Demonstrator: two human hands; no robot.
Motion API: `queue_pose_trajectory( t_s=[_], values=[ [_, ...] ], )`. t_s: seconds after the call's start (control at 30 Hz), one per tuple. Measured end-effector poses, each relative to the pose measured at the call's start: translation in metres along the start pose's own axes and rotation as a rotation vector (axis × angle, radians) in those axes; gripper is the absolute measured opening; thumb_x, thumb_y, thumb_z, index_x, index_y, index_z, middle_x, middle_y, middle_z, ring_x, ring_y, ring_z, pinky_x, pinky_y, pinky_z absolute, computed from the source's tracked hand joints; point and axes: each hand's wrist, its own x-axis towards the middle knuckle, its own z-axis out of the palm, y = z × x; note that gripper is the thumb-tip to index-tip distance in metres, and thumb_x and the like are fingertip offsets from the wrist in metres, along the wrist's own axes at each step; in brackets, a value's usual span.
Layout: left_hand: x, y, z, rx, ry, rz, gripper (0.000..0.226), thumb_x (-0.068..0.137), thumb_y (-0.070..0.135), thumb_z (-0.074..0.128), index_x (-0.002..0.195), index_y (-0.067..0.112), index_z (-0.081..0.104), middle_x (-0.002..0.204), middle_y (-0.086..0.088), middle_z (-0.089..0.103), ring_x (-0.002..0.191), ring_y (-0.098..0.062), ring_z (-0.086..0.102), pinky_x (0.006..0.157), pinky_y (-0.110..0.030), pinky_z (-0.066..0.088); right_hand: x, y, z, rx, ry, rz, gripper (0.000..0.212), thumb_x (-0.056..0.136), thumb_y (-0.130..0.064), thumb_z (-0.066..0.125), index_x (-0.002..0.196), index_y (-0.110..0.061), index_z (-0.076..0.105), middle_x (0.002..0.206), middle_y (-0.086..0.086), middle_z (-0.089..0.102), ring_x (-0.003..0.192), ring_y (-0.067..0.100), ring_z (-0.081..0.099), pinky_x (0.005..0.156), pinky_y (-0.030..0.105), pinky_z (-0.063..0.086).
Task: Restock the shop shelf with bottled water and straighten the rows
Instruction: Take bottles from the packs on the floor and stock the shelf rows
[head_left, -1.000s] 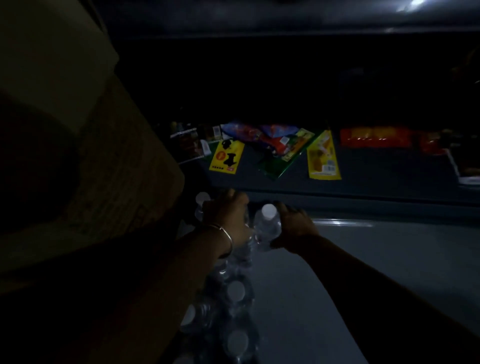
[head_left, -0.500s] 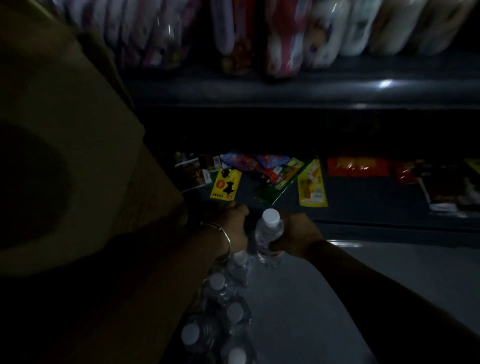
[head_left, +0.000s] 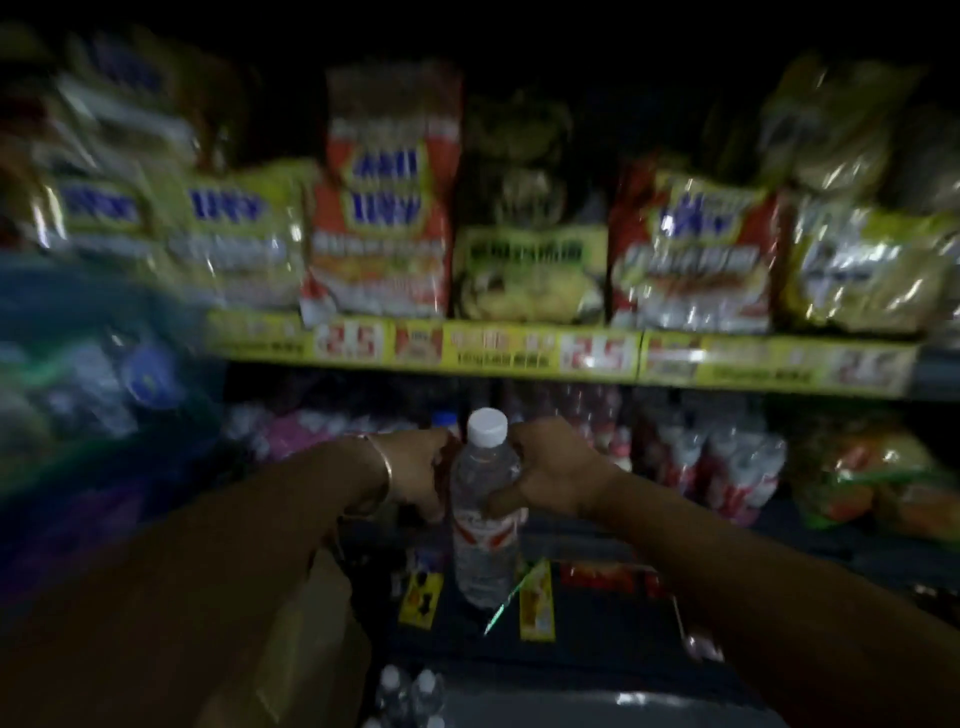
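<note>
We see the right hand (head_left: 550, 473) gripping an upright clear water bottle (head_left: 483, 514) at centre frame; the left hand (head_left: 415, 475), at its nine o'clock, holds a second bottle (head_left: 448, 423), mostly hidden.

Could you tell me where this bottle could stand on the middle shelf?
The dark gap below the right hand that grips the clear white-capped water bottle looks free, though dim. Right of it, the red-labelled shrink-wrapped bottle packs crowd the shelf. The left hand grips a second bottle.
</note>
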Motion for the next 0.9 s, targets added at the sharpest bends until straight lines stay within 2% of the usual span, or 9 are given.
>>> queue_pose_trajectory(
  t_s=[0.07,0.13,0.2,0.33,0.43,0.57,0.63,0.77,0.9],
  values=[
    [-0.032,0.035,-0.052,-0.031,0.012,0.036,0.051,0.066,-0.001,0.076,0.111,0.001,0.053,0.108,-0.01,0.062,0.102,-0.024,0.059,0.087,-0.035,0.049,-0.008,-0.046,-0.066,0.014,0.046,-0.034,0.042,0.068,-0.022,0.083,0.106,-0.01,0.07,0.108,0.006,0.07,0.102,0.022,0.063,0.088,0.033,0.05],
    [-0.066,0.074,-0.102,-0.13,0.042,0.056,0.05,0.063,-0.015,0.073,0.103,0.009,0.054,0.102,-0.006,0.061,0.093,-0.017,0.058,0.081,-0.029,0.052,-0.017,-0.094,-0.131,-0.01,0.104,-0.063,0.027,0.068,-0.023,0.083,0.091,-0.015,0.072,0.094,0.002,0.071,0.09,0.018,0.064,0.075,0.025,0.052],
    [-0.099,0.114,-0.148,-0.187,0.087,0.101,0.055,0.058,-0.011,0.073,0.101,0.018,0.055,0.103,-0.003,0.062,0.094,-0.014,0.057,0.074,-0.022,0.051,-0.025,-0.14,-0.189,0.011,0.164,-0.092,0.019,0.067,-0.022,0.082,0.079,-0.015,0.07,0.084,0.003,0.07,0.081,0.018,0.064,0.068,0.024,0.051],
    [-0.153,0.175,-0.23,-0.254,0.244,0.196,0.062,0.066,-0.012,0.072,0.121,0.008,0.053,0.118,-0.009,0.061,0.111,-0.021,0.057,0.094,-0.036,0.048,-0.025,-0.219,-0.287,0.09,0.324,-0.165,0.025,0.06,-0.021,0.083,0.081,-0.011,0.074,0.088,0.011,0.073,0.082,0.019,0.068,0.083,0.041,0.056],
    [-0.185,0.206,-0.287,-0.288,0.343,0.265,0.068,0.065,-0.005,0.077,0.127,0.008,0.051,0.123,-0.005,0.062,0.111,-0.02,0.059,0.097,-0.036,0.049,-0.018,-0.275,-0.345,0.122,0.359,-0.213,0.032,0.062,-0.018,0.081,0.086,0.0,0.072,0.089,0.015,0.072,0.073,0.022,0.064,0.07,0.033,0.053],
    [-0.211,0.229,-0.355,-0.276,0.47,0.344,0.057,0.067,0.004,0.079,0.118,0.018,0.057,0.116,0.003,0.066,0.108,-0.012,0.061,0.093,-0.029,0.051,0.003,-0.331,-0.399,0.169,0.474,-0.291,0.033,0.07,-0.015,0.077,0.088,0.01,0.065,0.076,0.018,0.06,0.064,0.021,0.053,0.054,0.025,0.043],
    [-0.213,0.233,-0.383,-0.272,0.539,0.378,0.052,0.071,0.002,0.075,0.117,0.017,0.057,0.113,0.004,0.066,0.103,-0.01,0.062,0.089,-0.025,0.053,0.024,-0.352,-0.421,0.19,0.532,-0.318,0.041,0.07,-0.018,0.078,0.091,0.014,0.065,0.084,0.023,0.066,0.067,0.024,0.06,0.058,0.028,0.05],
    [-0.198,0.224,-0.423,-0.26,0.664,0.387,0.044,0.073,0.008,0.074,0.111,0.023,0.059,0.11,0.004,0.066,0.106,-0.017,0.06,0.098,-0.04,0.047,0.074,-0.379,-0.447,0.184,0.577,-0.319,0.06,0.059,-0.029,0.081,0.096,0.015,0.063,0.094,0.027,0.068,0.082,0.039,0.068,0.075,0.049,0.056],
    [-0.161,0.209,-0.452,-0.266,0.714,0.368,0.041,0.077,0.009,0.072,0.114,0.018,0.056,0.106,0.005,0.063,0.103,-0.016,0.059,0.097,-0.036,0.047,0.128,-0.386,-0.453,0.111,0.601,-0.312,0.065,0.063,-0.03,0.081,0.101,0.018,0.057,0.103,0.038,0.057,0.07,0.031,0.057,0.064,0.04,0.052]
  ],
)
